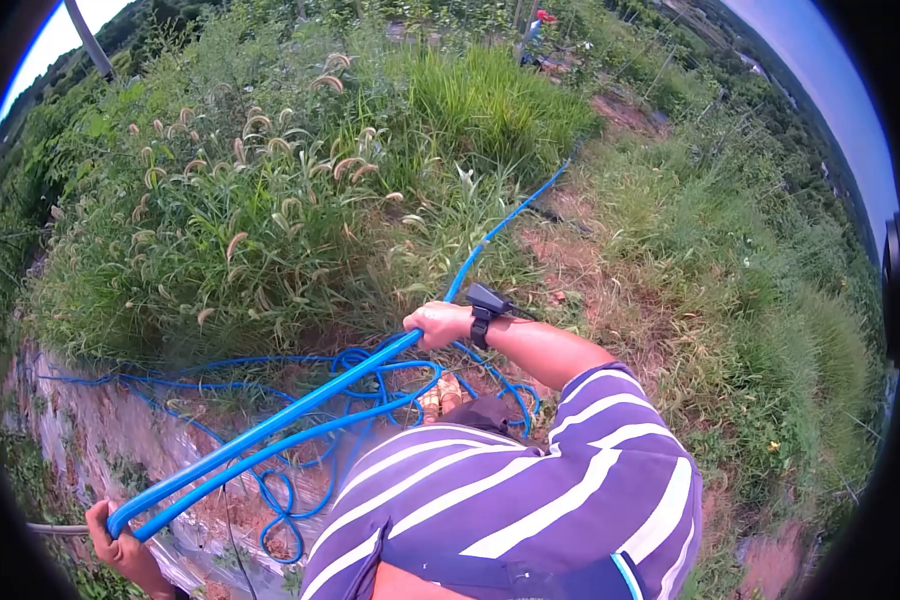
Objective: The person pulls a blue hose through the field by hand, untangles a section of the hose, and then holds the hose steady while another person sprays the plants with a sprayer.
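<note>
My left hand [118,545] grips the bend of the blue hose [270,429], doubled across to my right hand [438,322], fingers shut on it too; loose coils [375,392] lie on the dirt [90,430] beneath, and a long run trails off through grass [270,200], so I judge the gathering about half done

Tall seeding grass [270,200] borders a bare dirt path [570,260], a person [535,30] far beyond.

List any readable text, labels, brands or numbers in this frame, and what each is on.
No readable text anywhere in this frame.
blue hose, gripped by left hand and right hand: no print visible.
black wrist device: no legible marking.
striped shirt: stripes only.
</note>
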Available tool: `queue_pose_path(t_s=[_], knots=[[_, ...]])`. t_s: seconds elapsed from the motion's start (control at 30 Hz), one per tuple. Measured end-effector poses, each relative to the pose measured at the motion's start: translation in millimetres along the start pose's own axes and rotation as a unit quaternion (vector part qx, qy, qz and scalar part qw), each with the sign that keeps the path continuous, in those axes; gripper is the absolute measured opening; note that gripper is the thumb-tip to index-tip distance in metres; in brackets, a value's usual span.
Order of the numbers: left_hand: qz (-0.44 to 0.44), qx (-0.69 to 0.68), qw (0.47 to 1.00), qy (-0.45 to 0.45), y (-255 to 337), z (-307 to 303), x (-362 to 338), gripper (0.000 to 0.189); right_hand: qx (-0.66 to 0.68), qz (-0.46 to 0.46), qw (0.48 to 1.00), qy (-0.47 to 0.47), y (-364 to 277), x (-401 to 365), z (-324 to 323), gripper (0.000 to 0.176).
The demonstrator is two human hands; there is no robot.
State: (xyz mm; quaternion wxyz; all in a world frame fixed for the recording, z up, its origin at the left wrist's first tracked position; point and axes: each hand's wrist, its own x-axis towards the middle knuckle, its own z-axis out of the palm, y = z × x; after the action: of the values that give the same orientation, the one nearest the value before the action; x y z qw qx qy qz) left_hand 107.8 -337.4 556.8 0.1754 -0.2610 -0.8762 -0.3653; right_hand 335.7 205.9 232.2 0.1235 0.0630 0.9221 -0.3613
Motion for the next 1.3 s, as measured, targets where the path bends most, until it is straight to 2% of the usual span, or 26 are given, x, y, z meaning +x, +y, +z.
queue_pose_path(t_s=[0.03,0.07,0.13,0.17,0.2,0.27,0.3,0.33,0.4,0.43,0.53,0.6,0.63,0.67,0.73,0.77,0.8,0.87,0.93,1.0,1.07,1.1,1.13,1.23,1.27,1.3], knots=[[-0.022,-0.018,0.999,0.018,-28.2,-30.6,7.4,0.007,-0.07,0.039,0.997,0.009,35.7,-8.7,5.9,0.016],[-0.007,0.032,0.995,0.092,-64.9,-54.3,9.4,0.005,-0.118,0.074,0.99,0.034,50.9,-24.8,-0.2,0.012],[-0.082,0.191,0.978,0.029,-139.6,-102.6,6.1,0.002,-0.137,0.141,0.98,0.032,96.8,-29.5,5.8,0.013],[-0.181,0.184,0.963,-0.075,-190.0,-116.2,-4.4,0.01,-0.13,0.164,0.977,0.04,83.0,-27.6,0.7,0.015],[-0.275,0.171,0.929,-0.177,-227.9,-106.0,-17.6,0.019,-0.124,0.187,0.973,0.05,59.0,-26.5,-10.5,0.017],[-0.217,0.533,0.801,-0.168,-185.4,-19.8,-66.7,0.048,-0.117,0.205,0.97,0.055,19.2,-21.8,-28.3,0.02],[-0.192,0.432,0.849,-0.236,-162.4,15.2,-72.9,0.074,-0.108,0.18,0.976,0.05,-2.4,-21.6,-36.8,0.019],[-0.159,0.276,0.911,-0.263,-162.4,57.4,-83.1,0.083,-0.1,0.156,0.982,0.041,-24.7,-23.3,-41.6,0.018],[-0.155,-0.009,0.929,-0.336,-53.2,154.0,-80.5,0.087,-0.082,0.105,0.99,0.035,-75.5,-19.5,-39.2,0.018],[-0.097,-0.054,0.923,-0.368,-9.9,193.5,-82.7,0.09,-0.069,0.07,0.995,0.032,-101.7,-20.2,-38.6,0.017],[0.093,-0.143,0.859,-0.483,77.4,273.1,-87.0,0.086,-0.052,-0.02,0.998,0.004,-171.5,-27.0,-35.9,0.019],[-0.027,-0.245,0.739,-0.627,94.6,296.8,-99.4,0.061,-0.006,-0.067,0.998,0.005,-208.4,-46.5,-51.2,0.021],[-0.062,-0.293,0.705,-0.643,65.9,310.1,-116.2,0.027,0.005,-0.084,0.996,0.02,-219.9,-53.1,-59.6,0.021],[-0.061,-0.294,0.702,-0.646,79.5,298.7,-105.7,0.027,0.017,-0.1,0.994,0.033,-225.6,-58.2,-63.5,0.021],[0.024,-0.212,0.837,-0.505,128.6,244.3,-57.6,0.011,0.064,-0.139,0.987,0.052,-218.7,-60.3,-74.4,0.018],[0.097,-0.162,0.866,-0.463,140.4,221.6,-39.4,0.011,0.104,-0.143,0.984,0.031,-210.4,-54.4,-76.2,0.018],[0.163,-0.11,0.889,-0.414,145.8,197.7,-25.9,0.012,0.142,-0.148,0.979,0.004,-198.6,-47.9,-74.3,0.017],[0.216,-0.059,0.908,-0.355,148.3,158.1,-5.9,0.013,0.078,-0.141,0.987,0.029,-153.4,-34.4,-69.3,0.018],[0.172,-0.013,0.942,-0.288,140.3,113.2,6.8,0.012,0.022,-0.043,0.998,0.038,-72.4,-23.6,-52.2,0.019],[0.109,0.111,0.952,-0.263,147.3,61.9,16.9,0.025,-0.012,0.044,0.997,0.069,19.6,-32.3,-30.8,0.019],[0.013,0.01,0.985,-0.174,110.2,42.1,14.9,0.035,-0.067,0.112,0.986,0.108,93.9,-46.4,-9.1,0.012],[0.046,-0.051,0.994,-0.086,59.8,47.2,14.3,0.012,-0.087,0.13,0.982,0.102,105.6,-54.9,-9.9,0.009],[0.045,-0.05,0.994,-0.085,25.2,45.8,15.5,0.012,-0.119,0.134,0.979,0.103,111.6,-57.0,-8.6,0.014],[-0.157,0.052,0.977,-0.134,-86.7,51.1,7.5,0.011,-0.07,0.182,0.975,0.104,48.8,-48.8,-19.2,0.022],[-0.138,0.202,0.95,-0.194,-109.8,56.1,-3.2,0.02,-0.056,0.199,0.975,0.076,18.1,-48.4,-30.2,0.018],[-0.115,0.354,0.906,-0.203,-123.5,76.6,-29.7,0.046,-0.057,0.168,0.981,0.081,-5.6,-48.2,-33.6,0.017]])
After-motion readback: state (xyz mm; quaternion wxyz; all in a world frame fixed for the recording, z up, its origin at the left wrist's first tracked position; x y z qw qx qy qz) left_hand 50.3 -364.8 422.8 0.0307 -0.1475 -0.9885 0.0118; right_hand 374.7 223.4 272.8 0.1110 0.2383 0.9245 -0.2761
